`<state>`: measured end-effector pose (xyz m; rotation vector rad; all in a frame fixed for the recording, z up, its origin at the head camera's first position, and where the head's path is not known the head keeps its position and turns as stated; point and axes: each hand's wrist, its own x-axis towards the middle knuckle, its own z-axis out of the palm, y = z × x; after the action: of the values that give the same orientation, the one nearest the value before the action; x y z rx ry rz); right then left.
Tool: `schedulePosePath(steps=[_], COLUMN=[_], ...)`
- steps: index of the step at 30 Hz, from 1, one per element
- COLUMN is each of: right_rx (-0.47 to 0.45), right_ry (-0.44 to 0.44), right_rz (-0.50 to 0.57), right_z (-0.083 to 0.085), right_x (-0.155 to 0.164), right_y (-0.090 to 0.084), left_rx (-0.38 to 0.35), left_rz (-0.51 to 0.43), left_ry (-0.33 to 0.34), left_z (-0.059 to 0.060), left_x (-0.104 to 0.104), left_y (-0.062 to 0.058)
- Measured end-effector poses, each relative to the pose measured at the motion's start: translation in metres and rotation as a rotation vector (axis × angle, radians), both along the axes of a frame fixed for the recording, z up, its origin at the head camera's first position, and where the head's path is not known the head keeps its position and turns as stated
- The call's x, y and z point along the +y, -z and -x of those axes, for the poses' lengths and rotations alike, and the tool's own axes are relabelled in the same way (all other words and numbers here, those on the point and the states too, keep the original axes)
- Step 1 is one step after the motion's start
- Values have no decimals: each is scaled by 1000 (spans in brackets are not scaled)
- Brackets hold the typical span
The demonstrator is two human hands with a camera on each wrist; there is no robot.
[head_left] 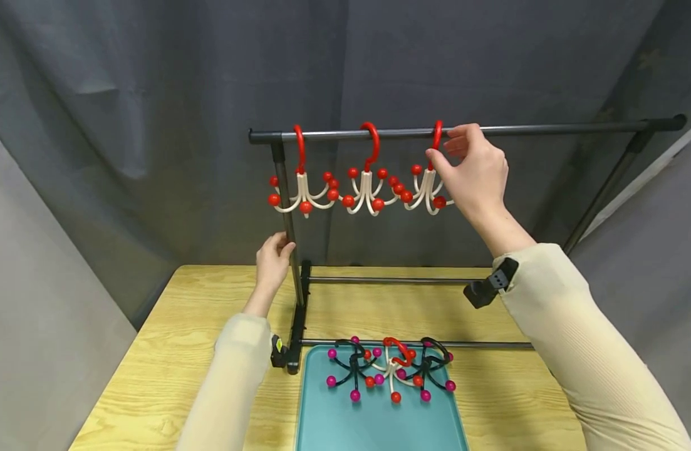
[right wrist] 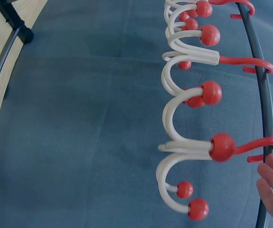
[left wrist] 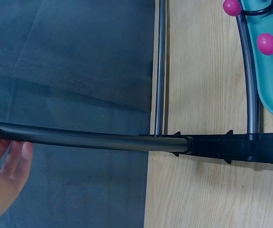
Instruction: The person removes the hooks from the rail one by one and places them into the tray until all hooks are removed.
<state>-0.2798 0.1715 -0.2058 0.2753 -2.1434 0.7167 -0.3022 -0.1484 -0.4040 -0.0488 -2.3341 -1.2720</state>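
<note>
Loosely, the right hand [head_left: 479, 168] opens its relaxed fingers about the red hook [head_left: 438, 133] of the nearest white hanger [head_left: 429, 181], which hangs from the rail [head_left: 548, 129]; whether skin touches the hook, I cannot tell. Left of that hand hang a middle hanger [head_left: 366, 183] and an end hanger [head_left: 302, 185]. Lower, the left hand [head_left: 272, 264] holds the upright [head_left: 297, 289] between thumb and fingers. Below both hands, a teal tray [head_left: 390, 429] bears black hangers [head_left: 354, 364].

Along the dark grey rail [head_left: 548, 130], I see three hangers [head_left: 366, 183]: white prongs [right wrist: 168, 118], red hooks [head_left: 376, 147], red balls [head_left: 348, 201]. At the far edge of the teal tray [head_left: 379, 426]: two black hangers [head_left: 353, 362] with magenta balls [head_left: 354, 396], one white-and-red hanger [head_left: 391, 369] between. Table [head_left: 170, 376]: yellow, wood-grain pattern.
</note>
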Motion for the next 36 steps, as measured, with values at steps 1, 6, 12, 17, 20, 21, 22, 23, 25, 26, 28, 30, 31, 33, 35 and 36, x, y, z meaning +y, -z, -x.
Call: schedulePosePath(steps=[1,6,12,17,20,21,22,23,25,26,28,30,31,33,35,36], right_rx=[-11,-53,-54,-44,-55,-58,-60,-60,-58,-56,-48,-39,-34,-20,-17,-14], right_ry=[-1,-10,-28,-23,-14,-11,-8,-4,5,7,10,8,7,5,9,13], right_rz=[8,34,80,109,122,128,132,136,139,142,141,136,135,136,139,143], right_z=[1,1,2,3,3,3,3,2,1,0,-2,-5,-6,-9,-12,-13], right_x=[-1,-6,-8,-8,-9,-9,-9,-8,-8,-7,-6,-5,-4,-3,-1,0], right_y=[0,-1,-2,-5,-6,-6,-7,-8,-10,-11,-15,-18,-19,-21,-23,-23], left_rx=[0,-4,-16,-19,-12,-8,-7,-5,-4,-4,-3,-4,-7,-11,-18,-21], left_rz=[0,-9,-17,-1,3,3,3,4,-4,-8,-9,-9,-8,0,0,2], left_ry=[-2,3,-6,-3,-9,-11,-12,-12,-7,-5,-3,-6,-6,-9,-12,-13], left_z=[0,-3,-6,-6,-5,-5,-5,-4,-5,-5,-4,-5,-5,-5,-5,-5], left_x=[0,2,4,4,3,3,2,2,2,2,3,3,3,2,2,2], left_y=[0,1,1,1,2,3,3,4,3,3,2,2,2,3,3,3])
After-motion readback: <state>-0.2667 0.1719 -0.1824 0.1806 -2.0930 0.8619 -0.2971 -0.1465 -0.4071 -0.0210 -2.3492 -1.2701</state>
